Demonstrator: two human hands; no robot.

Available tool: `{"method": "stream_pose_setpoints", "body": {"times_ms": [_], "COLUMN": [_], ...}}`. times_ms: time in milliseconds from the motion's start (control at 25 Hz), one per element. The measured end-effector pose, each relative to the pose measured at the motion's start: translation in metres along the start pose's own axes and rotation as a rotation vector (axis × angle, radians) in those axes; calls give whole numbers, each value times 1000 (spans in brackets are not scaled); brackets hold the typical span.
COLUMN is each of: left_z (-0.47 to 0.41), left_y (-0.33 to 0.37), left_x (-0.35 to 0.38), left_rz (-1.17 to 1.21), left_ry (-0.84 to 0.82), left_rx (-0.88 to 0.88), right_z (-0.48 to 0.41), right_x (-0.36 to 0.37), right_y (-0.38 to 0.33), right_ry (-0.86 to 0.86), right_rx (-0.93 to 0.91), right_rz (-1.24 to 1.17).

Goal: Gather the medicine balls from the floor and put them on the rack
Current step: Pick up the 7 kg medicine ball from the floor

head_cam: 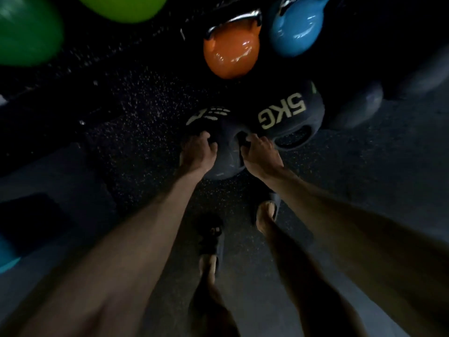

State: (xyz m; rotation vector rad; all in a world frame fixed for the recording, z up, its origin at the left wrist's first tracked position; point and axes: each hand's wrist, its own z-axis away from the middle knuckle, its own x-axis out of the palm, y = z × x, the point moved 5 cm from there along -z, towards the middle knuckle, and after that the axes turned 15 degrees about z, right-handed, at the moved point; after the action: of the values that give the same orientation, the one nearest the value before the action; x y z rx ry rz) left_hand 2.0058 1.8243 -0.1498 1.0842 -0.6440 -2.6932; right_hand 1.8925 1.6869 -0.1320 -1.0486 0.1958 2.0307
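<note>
Two dark medicine balls with cut-out handles lie side by side on the speckled floor in front of me. The nearer one (224,156) has a pale logo on top; my left hand (198,152) curls its fingers into that ball's left handle. My right hand (261,154) grips a handle in the dip between the two balls; which ball that handle belongs to is unclear. The farther ball (289,113) is marked 5KG in pale letters and shows an empty handle hole on its right side. No rack is in view.
An orange kettlebell (230,54) and a blue kettlebell (295,27) stand just beyond the balls. Two large green balls (26,32) are at the top left. Another dark rounded weight (357,105) lies right of the 5KG ball. My sandalled feet (266,212) stand close behind.
</note>
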Motion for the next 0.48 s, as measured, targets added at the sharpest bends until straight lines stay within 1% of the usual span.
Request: {"method": "stream_pose_setpoints", "body": {"times_ms": [120, 320, 480], "left_z": [72, 232, 338], "left_y": [53, 133, 151], "left_x": [-15, -24, -13], "left_rz": [-133, -308, -427], "left_ry": [-156, -373, -524], "left_rx": [187, 456, 544], "right_z": [77, 259, 401], "right_x": [-37, -95, -96], "right_y": [13, 38, 66], "right_ry": [-45, -19, 7], "right_rx": [44, 222, 342], "right_rz": [-56, -189, -291]}}
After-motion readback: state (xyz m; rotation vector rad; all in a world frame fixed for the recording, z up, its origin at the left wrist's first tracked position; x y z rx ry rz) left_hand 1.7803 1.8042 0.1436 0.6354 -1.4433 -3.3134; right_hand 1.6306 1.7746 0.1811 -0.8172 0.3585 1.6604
